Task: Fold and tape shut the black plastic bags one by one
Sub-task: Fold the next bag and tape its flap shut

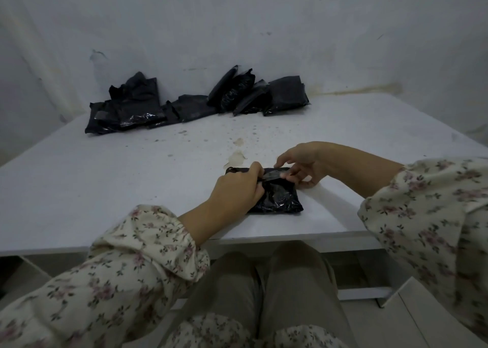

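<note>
A folded black plastic bag [280, 198] lies on the white table [105, 178] near its front edge. A strip of clear tape [273, 176] stretches across the bag's upper part between my two hands. My left hand [237, 189] has its fingers curled round the bag's left side and pinches the tape's left end. My right hand [301, 165] pinches the tape's right end, with its other fingers spread over the bag's far right corner. The bag's left part is hidden under my left hand.
Two heaps of black plastic bags lean against the back wall: one at the left [126, 109], one at the right [258, 94]. The table top is stained near the middle [237, 157]. My knees show below the table's front edge.
</note>
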`<state>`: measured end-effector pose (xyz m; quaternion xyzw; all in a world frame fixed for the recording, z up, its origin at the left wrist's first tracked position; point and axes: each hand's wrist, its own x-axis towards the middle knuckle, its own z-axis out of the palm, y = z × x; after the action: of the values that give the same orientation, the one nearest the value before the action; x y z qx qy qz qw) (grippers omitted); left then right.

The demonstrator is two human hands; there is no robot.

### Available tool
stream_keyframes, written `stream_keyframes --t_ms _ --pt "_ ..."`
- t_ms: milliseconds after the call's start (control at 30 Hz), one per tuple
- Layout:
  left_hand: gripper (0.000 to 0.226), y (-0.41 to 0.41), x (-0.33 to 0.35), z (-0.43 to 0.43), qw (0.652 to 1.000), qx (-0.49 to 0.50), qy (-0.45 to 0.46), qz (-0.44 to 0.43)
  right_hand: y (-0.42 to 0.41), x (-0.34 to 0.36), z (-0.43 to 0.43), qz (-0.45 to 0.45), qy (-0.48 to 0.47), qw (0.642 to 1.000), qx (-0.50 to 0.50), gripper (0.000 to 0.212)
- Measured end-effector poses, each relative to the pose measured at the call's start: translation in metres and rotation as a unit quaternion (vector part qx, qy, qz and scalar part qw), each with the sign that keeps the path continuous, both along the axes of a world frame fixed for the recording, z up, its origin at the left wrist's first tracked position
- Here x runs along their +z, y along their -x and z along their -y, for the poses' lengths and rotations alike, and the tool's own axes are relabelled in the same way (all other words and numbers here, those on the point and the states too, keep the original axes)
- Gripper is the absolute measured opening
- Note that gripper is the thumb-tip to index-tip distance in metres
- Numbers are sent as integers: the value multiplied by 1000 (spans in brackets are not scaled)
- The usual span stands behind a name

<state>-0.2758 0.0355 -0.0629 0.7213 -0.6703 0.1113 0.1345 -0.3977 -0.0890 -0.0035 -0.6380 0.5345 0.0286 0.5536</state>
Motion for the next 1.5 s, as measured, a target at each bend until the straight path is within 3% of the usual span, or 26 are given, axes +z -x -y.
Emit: stream_keyframes --t_ms 233,400,567,833,933,1067,1200,1267,1400,1500 --pt "24 -2 -6 -3 1000 -11 20 -14 -4 2 -4 -56 135 983 107 18" --pt "20 -3 -9 -8 992 -67 75 -81 4 0 4 -6 79 994 77 21" --pt "21 -19 -14 -4 985 -121 122 -5 16 -4 9 34 1 997 70 22" --pt "31 -35 -12 -17 981 -156 102 48 15 -5 8 29 43 993 109 7" --pt "13 -35 -13 -20 979 -170 82 79 15 -5 8 15 67 988 136 7" --pt "45 -35 -10 -23 982 -175 37 65 15 -3 7 4 83 985 153 9" --pt "17 -35 -11 -19 980 -178 45 71 18 -4 7 -66 137 970 192 25" --pt "34 -35 -12 -19 984 -168 34 39 23 -3 8 -106 160 961 198 38" --pt "50 -37 -13 -19 988 -153 10 -8 29 4 5 -131 218 939 231 38" --pt "59 -41 -12 -18 987 -159 -26 -12 26 4 5 -58 338 913 220 34"
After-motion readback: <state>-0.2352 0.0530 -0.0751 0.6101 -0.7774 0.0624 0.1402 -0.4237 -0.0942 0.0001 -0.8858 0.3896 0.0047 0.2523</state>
